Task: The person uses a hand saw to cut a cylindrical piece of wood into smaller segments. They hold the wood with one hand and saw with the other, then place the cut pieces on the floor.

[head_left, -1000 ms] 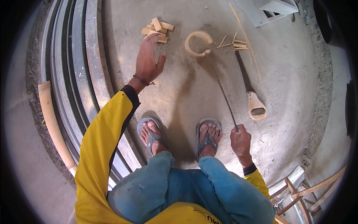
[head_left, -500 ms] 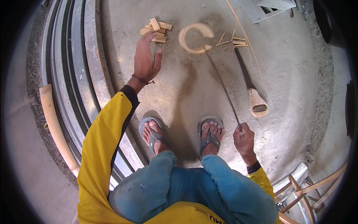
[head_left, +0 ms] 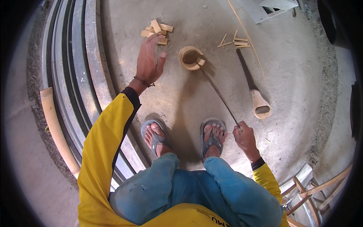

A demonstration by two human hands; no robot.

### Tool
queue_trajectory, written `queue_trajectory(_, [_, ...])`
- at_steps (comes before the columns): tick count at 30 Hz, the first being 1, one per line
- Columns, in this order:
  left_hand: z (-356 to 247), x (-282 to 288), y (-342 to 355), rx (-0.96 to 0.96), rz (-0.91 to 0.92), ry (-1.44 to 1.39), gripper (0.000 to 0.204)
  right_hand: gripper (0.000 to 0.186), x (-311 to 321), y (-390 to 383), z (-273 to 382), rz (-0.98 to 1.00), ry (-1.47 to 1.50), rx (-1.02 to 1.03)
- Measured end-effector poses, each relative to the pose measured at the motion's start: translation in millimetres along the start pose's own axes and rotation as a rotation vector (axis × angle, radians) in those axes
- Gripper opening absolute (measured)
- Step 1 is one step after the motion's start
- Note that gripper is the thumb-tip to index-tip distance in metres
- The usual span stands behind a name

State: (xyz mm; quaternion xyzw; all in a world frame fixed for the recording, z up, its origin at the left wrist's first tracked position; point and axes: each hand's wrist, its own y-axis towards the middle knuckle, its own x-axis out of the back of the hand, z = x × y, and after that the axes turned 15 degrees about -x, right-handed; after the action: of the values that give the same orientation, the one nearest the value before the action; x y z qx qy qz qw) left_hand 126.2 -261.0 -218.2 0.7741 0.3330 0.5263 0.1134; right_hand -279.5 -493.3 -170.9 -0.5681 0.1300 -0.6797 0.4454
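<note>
My right hand (head_left: 246, 140) is closed around the grip of a long, thin machete-like blade (head_left: 218, 92), seen nearly edge-on. The far end of the blade meets the right side of a short, hollow bamboo section (head_left: 187, 67), where its wall shows a gap. I cannot tell how deep the blade sits in it. My left hand (head_left: 146, 62) hovers left of the bamboo with its fingers stretched and thumb apart, holding nothing. Just beyond those fingertips lies a small heap of split bamboo pieces (head_left: 162, 28) on the floor.
A handsaw (head_left: 261, 104) lies right of the bamboo, with thin strips (head_left: 241, 42) beyond its tip. Long metal profiles (head_left: 81, 56) run along the left, beside a bamboo pole (head_left: 58, 128). A wooden frame (head_left: 312, 204) stands at lower right. My sandalled feet (head_left: 157, 138) are close by.
The bamboo section and blade have come down toward me; the bamboo, blurred with its gap facing right before, now shows its opening upward. My right hand shifted slightly left; my left hand barely moved.
</note>
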Motion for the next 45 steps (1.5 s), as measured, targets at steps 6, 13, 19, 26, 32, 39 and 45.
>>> queue_trajectory(6, [-13.9, 4.2, 4.2, -0.076, 0.221, -0.046, 0.066, 0.023, -0.4, -2.6, -4.2, -0.018, -0.020, 0.026])
queue_trajectory(13, [-17.4, -16.3, 15.8, -0.255, 0.415, 0.071, 0.043, 0.023, 21.0, -0.4, 13.4, 0.039, -0.025, 0.058])
queue_trajectory(19, [-21.6, -14.2, 10.7, -0.225, 0.314, 0.082, 0.023, 0.027, 29.7, -2.9, 20.3, 0.108, 0.048, 0.013])
queue_trajectory(26, [-36.5, -0.8, -16.3, -0.121, 0.277, 0.083, 0.023, 0.028, 14.0, -9.6, -1.3, 0.030, 0.170, -0.052])
queue_trajectory(32, [-40.4, -5.2, -24.5, -0.078, 0.264, 0.071, 0.031, 0.029, 19.9, -14.0, 16.7, -0.024, 0.066, 0.073])
queue_trajectory(39, [-37.7, -6.4, -26.2, 0.159, 0.145, 0.078, 0.087, 0.034, 9.6, -18.4, 26.7, 0.279, 0.325, -0.191])
queue_trajectory(45, [-33.7, -1.5, -25.3, 0.197, 0.195, -0.054, 0.089, 0.035, -6.9, 5.8, 64.1, 0.346, 0.412, -0.035])
